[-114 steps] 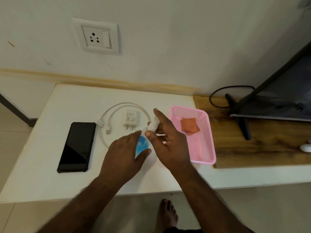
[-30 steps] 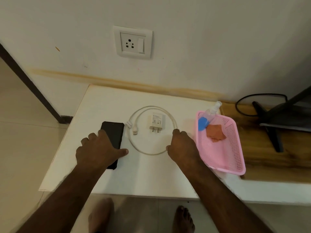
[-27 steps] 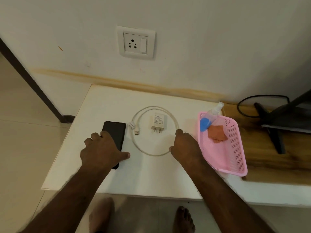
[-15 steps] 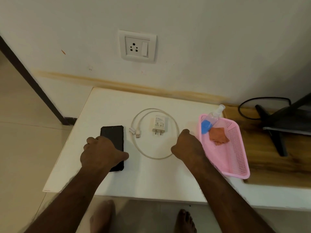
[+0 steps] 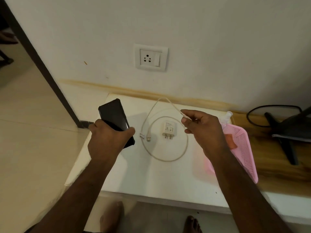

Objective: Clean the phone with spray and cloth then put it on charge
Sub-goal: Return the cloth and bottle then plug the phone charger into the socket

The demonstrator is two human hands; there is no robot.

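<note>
The left hand [image 5: 107, 140] grips the phone [image 5: 114, 116] while the right hand [image 5: 202, 128] pinches the cable [image 5: 168, 158] end, ready to plug in.

Both bare forearms are extended forward from the 6 o'clock edge. The left hand [image 5: 107, 140] is seen from the back, fingers curled around the lower part of a black phone [image 5: 114, 117], thumb laid along its right edge; the phone is tilted toward 11 o'clock and lifted clear of the surface. The right hand [image 5: 203, 128] is raised at 3 o'clock of the left, and a white charging cable [image 5: 168, 101] end is pinched between thumb and index finger, other fingers loosely curled. Both bare feet are visible at 6 o'clock.
</note>
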